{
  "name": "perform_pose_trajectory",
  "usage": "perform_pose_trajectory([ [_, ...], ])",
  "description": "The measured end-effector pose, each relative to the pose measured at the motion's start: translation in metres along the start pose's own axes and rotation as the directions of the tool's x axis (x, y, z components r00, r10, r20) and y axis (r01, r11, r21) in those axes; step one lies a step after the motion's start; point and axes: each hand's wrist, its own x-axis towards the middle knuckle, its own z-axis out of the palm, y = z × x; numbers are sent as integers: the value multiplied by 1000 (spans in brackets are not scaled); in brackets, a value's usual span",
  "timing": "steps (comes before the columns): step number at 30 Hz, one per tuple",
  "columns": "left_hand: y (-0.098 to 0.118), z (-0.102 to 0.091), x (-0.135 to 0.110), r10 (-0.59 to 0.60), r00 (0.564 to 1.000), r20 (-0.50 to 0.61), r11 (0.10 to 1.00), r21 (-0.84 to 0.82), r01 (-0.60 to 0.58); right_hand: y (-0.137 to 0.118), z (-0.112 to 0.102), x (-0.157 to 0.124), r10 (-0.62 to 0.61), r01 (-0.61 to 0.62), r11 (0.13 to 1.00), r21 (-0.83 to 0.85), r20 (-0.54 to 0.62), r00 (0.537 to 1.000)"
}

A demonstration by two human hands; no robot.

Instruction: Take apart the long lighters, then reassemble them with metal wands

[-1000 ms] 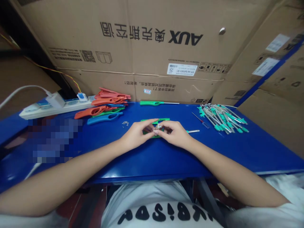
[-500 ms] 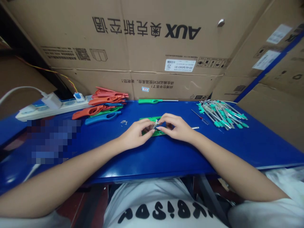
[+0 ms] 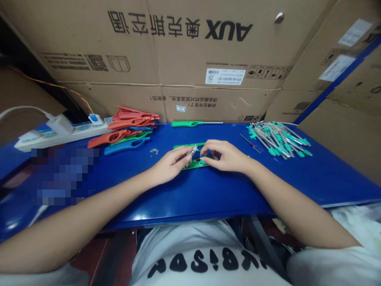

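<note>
A green plastic lighter shell (image 3: 194, 163) lies on the blue table (image 3: 208, 190) in the middle, under both hands. My left hand (image 3: 169, 163) pinches a small clear part (image 3: 193, 150) between thumb and forefinger just above the shell. My right hand (image 3: 224, 155) has its fingers curled and pressed on the shell's right half.
Orange, green and blue lighter shells (image 3: 125, 131) are piled at the back left beside a white power strip (image 3: 50, 133). One finished green lighter (image 3: 190, 124) lies by the cardboard boxes (image 3: 190, 59). Several metal rods with teal ends (image 3: 278, 139) are heaped at the right.
The hands have parted a little. My left hand has lifted the small clear part up from the shell, while my right hand stays down on the shell. The view has shifted slightly.
</note>
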Motion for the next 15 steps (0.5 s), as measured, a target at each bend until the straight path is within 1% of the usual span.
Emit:
perform_pose_trajectory([
  [3, -3, 1, 2, -123, 992, 28, 972, -200, 126, 0, -5, -2, -19, 17, 1000, 16, 162, 987],
  [5, -4, 1, 3, -193, 981, 30, 933, -303, 193, -1, -4, -2, -6, 4, 1000, 12, 206, 979],
  [8, -3, 1, 5, -275, 961, 17, 880, -399, 258, -1, 2, -1, 7, -9, 1000, 14, 201, 980],
  [11, 2, 1, 6, -341, 940, -2, 853, -421, 309, 0, 9, 2, 22, -33, 996, 79, 132, 991],
  [12, 4, 1, 6, -360, 933, -11, 853, -410, 324, 0, 11, 2, 60, -71, 990, 118, 98, 993],
  [13, 5, 0, 6, -372, 928, -16, 858, -388, 337, 1, 12, 3, 126, -136, 976, 172, 69, 990],
  [14, 6, 0, 5, -378, 926, -16, 866, -359, 348, 1, 14, 4, 216, -223, 945, 241, 55, 975],
  [15, 7, 0, 5, -377, 926, -14, 878, -325, 352, 2, 15, 5, 314, -316, 893, 319, 60, 948],
])
